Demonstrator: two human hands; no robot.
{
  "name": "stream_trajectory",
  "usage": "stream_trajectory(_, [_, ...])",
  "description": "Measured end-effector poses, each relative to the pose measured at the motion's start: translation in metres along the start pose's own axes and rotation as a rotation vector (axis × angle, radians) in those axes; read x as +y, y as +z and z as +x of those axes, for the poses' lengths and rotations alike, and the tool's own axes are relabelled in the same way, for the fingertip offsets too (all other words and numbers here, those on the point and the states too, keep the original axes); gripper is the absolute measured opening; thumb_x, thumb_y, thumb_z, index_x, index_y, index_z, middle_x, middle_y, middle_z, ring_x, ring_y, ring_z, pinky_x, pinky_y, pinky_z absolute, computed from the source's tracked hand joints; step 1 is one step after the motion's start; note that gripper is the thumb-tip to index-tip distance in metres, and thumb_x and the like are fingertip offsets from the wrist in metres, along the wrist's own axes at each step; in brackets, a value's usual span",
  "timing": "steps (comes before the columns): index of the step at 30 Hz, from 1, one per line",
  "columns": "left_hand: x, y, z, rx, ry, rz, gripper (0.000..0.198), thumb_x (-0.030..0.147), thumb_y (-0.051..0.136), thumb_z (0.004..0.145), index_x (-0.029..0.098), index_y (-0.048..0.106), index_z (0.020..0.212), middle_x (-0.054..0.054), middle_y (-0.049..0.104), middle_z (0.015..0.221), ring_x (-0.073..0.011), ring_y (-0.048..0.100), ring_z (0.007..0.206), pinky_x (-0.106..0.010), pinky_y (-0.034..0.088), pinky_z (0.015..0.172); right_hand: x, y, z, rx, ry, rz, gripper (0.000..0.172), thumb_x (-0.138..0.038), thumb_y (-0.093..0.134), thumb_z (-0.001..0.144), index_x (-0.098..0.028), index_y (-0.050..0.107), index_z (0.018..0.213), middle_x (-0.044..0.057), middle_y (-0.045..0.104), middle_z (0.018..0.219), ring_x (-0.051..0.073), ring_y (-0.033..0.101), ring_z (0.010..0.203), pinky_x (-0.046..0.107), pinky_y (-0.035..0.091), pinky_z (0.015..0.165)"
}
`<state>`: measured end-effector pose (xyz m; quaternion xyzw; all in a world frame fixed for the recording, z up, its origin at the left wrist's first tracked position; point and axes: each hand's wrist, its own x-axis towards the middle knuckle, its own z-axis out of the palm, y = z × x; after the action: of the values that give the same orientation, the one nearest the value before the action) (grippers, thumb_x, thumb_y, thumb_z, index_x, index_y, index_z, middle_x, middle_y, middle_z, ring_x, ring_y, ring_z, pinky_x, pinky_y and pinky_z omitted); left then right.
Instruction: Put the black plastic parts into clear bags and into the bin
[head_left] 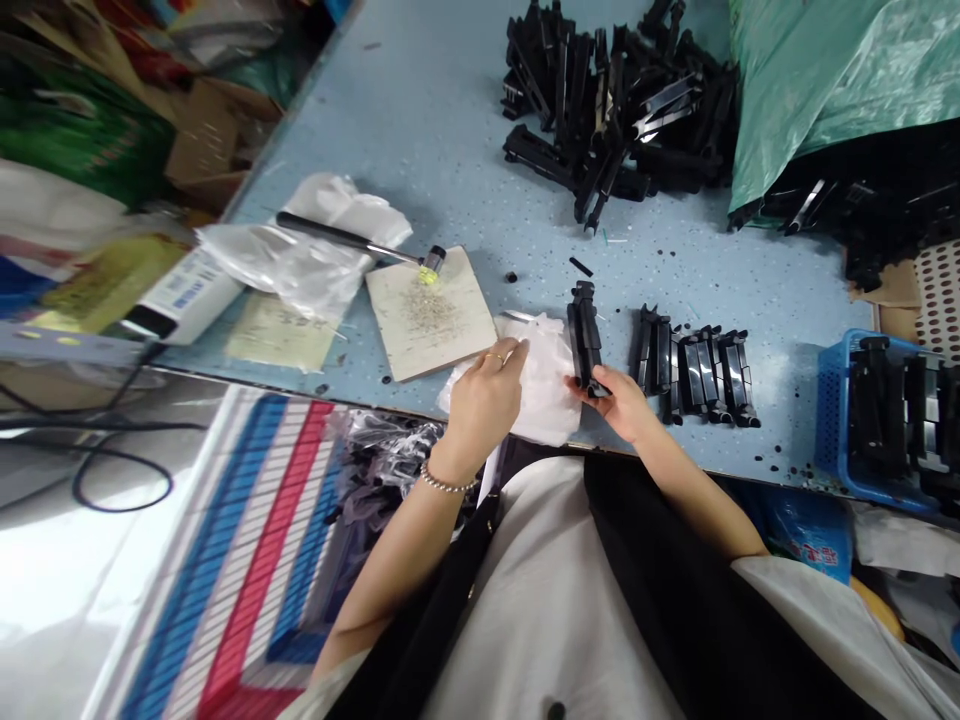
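So, taking the white plastic sheet (pixel 544 385) as the landmark and reading from left to right: farthest to its left, a white container (pixel 184 295) lies at the edge of the blue speckled workbench (pixel 420 130). Nearer the sheet, a crumpled plastic bag (pixel 300 260) sits under the handle of a mallet (pixel 352 240), whose yellow-tipped head rests on a beige square board (pixel 427 315) dusted with fine specks. The board lies just beside the sheet. At the sheet's left side, the left hand (pixel 480 405) has its fingers drawn narrow, apparently pinching the plastic, though the exact grip is partly hidden. Just right of the sheet, the right hand (pixel 622 405) has its fingers curled around the lower end of a black plastic part (pixel 583 335), holding it upright against the sheet's edge. Farther right of the sheet stands a row of similar black parts (pixel 697 375), then a blue plastic basket (pixel 832 420) holding more. The step in hand looks like bringing part and sheet together, so the next move seems to call for folding the plastic over the part.
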<state>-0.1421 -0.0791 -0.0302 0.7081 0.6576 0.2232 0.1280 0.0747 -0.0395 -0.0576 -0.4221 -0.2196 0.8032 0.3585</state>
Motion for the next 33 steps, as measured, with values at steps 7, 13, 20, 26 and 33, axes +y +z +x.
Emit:
stream_trajectory(7, [-0.013,0.014,0.008,-0.134,-0.051,-0.362,0.065,0.003,0.052,0.074,0.017,0.060,0.137,-0.015,0.059,0.138,-0.0167,0.068,0.086,-0.032,0.061,0.080,-0.003,-0.024,-0.063,-0.489,0.430,0.137,0.063,-0.067,0.059,0.081,-0.011,0.066,0.110,-0.002,0.061,0.059,0.012,0.050,0.043,0.024,0.042,0.041])
stream_trajectory(13, [-0.006,0.006,-0.014,-0.181,0.043,-0.277,0.075,0.003,0.046,0.082,0.018,0.038,0.155,-0.020,0.043,0.155,-0.0260,0.066,0.117,-0.037,0.061,0.091,0.020,-0.026,-0.032,-0.478,0.625,0.225,0.056,-0.060,0.062,0.081,-0.008,0.065,0.101,-0.007,0.047,0.053,0.006,0.029,0.040,0.019,0.028,0.036])
stream_trajectory(20, [0.045,0.024,-0.044,-0.277,0.377,-0.322,0.088,0.002,0.042,0.088,0.023,0.005,0.165,-0.019,0.031,0.164,-0.0294,0.042,0.149,-0.042,0.051,0.112,0.017,0.001,-0.035,-0.074,-0.052,-0.567,0.037,-0.053,0.074,0.081,-0.022,0.065,0.100,-0.001,0.064,0.080,0.015,0.057,0.066,0.025,0.045,0.058])
stream_trajectory(26, [0.027,-0.035,-0.062,-0.153,0.099,-0.448,0.040,0.028,0.058,0.095,0.032,0.064,0.134,-0.007,0.070,0.128,-0.0253,0.068,0.118,-0.042,0.055,0.106,-0.007,0.001,-0.060,-0.465,-0.169,-0.947,0.056,-0.049,0.068,0.090,-0.025,0.053,0.138,0.007,0.069,0.110,0.020,0.066,0.086,0.032,0.053,0.073])
stream_trajectory(33, [-0.073,-0.083,-0.150,-0.671,-0.419,-0.201,0.039,0.049,0.064,0.080,0.034,0.076,0.113,-0.003,0.080,0.108,-0.0309,0.075,0.097,-0.039,0.060,0.088,-0.061,-0.040,-0.044,0.481,-0.432,-1.875,0.040,-0.042,0.054,0.098,-0.011,0.062,0.122,0.020,0.064,0.111,0.034,0.061,0.102,0.043,0.048,0.081])
